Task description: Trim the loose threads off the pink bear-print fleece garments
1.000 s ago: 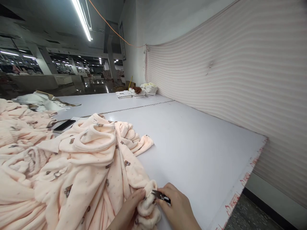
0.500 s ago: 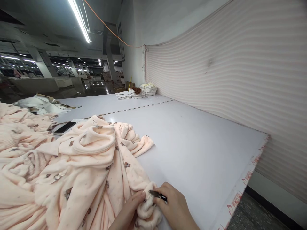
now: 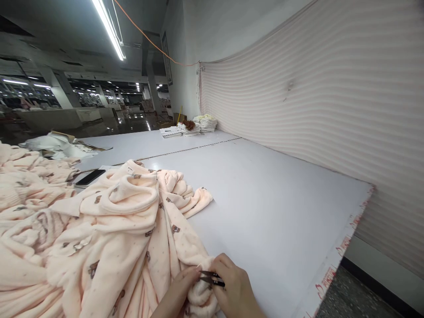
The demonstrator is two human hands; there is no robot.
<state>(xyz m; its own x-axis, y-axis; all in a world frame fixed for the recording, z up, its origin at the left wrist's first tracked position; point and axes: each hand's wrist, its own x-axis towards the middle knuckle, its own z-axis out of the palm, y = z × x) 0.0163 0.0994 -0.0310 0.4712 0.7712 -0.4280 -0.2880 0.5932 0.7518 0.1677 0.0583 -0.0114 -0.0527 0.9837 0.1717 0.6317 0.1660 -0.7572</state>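
A soft peach garment (image 3: 126, 238) with small brown printed figures lies bunched over the left and front of the table. At its near right end, my left hand (image 3: 182, 285) pinches a rolled part of the cloth between thumb and fingers. Black thread snips (image 3: 212, 278) sit in my right hand (image 3: 233, 285), which is closed around them. The blades stand apart and point left, their tips beside my left fingertips and over the cloth. What exactly lies between the blades is too small to make out.
More peach garments (image 3: 29, 181) are heaped at the left. A black phone (image 3: 90, 177) lies beside them. White cloth pieces (image 3: 59, 145) and stacked papers and folded cloths (image 3: 190, 128) rest farther back. A striped sheet (image 3: 298, 101) hangs along the table's right side.
The snips have turned and shifted slightly left and down with my right hand, and their blades now show spread apart. My left hand keeps its pinch on the cloth.
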